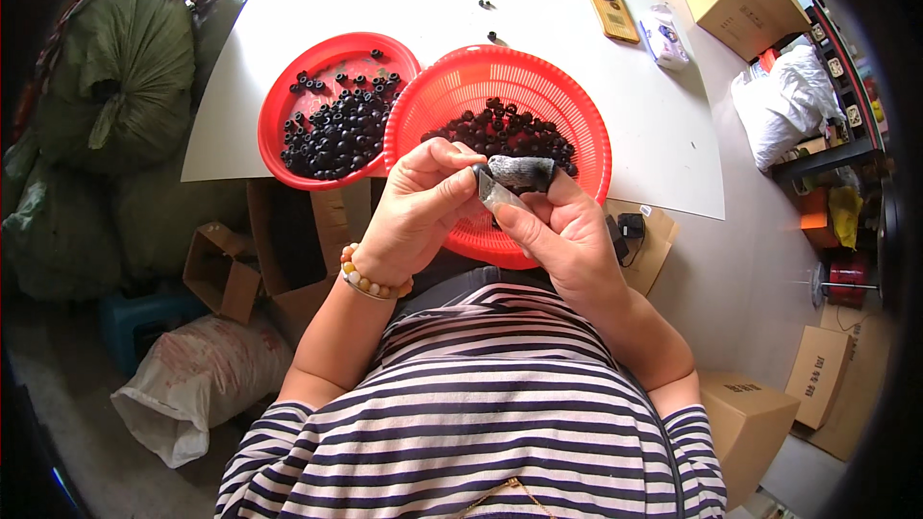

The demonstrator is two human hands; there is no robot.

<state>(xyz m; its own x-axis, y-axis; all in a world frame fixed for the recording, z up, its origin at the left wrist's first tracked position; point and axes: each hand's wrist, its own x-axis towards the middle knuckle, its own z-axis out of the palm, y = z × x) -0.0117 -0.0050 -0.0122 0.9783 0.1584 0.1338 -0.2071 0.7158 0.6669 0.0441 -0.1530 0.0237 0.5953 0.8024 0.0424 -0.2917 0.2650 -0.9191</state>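
My left hand (437,187), with a beaded bracelet at the wrist, pinches a small round black part (480,170) between thumb and fingertips. Close against it, my right hand (567,226) grips a short, flat, partly see-through greyish piece (498,194), its kind unclear. A grey and black finger cover (522,171) wraps the right index finger. Both hands are over the near side of a red slotted basket (500,67), which holds a heap of black parts (519,130). To its left, a shallow red tray (279,125) carries many similar small black parts (341,130).
Two or three loose black parts (492,37) lie on the white table (654,125) beyond the basket. Farther right are a gold phone (612,12) and a small pack (663,38). Cardboard boxes (740,428) stand at the lower right; green sacks (115,86) are piled left.
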